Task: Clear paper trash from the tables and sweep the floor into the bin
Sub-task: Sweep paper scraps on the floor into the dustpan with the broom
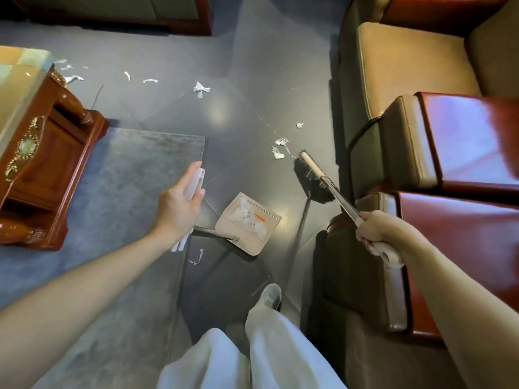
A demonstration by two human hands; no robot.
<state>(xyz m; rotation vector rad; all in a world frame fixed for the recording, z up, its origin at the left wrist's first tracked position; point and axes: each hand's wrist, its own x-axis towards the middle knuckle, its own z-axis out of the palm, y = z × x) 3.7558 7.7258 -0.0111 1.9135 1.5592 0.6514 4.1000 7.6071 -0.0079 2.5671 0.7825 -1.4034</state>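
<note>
Your right hand [375, 234] grips broom [311, 179]; scraps [280, 149] lie just beyond its head, dustpan [247, 223] nearer you, handle gripped in left hand [179, 203]

Left hand [177, 206] hides dustpan handle [197, 175] midway; armchair [415, 60] cropped right.
</note>
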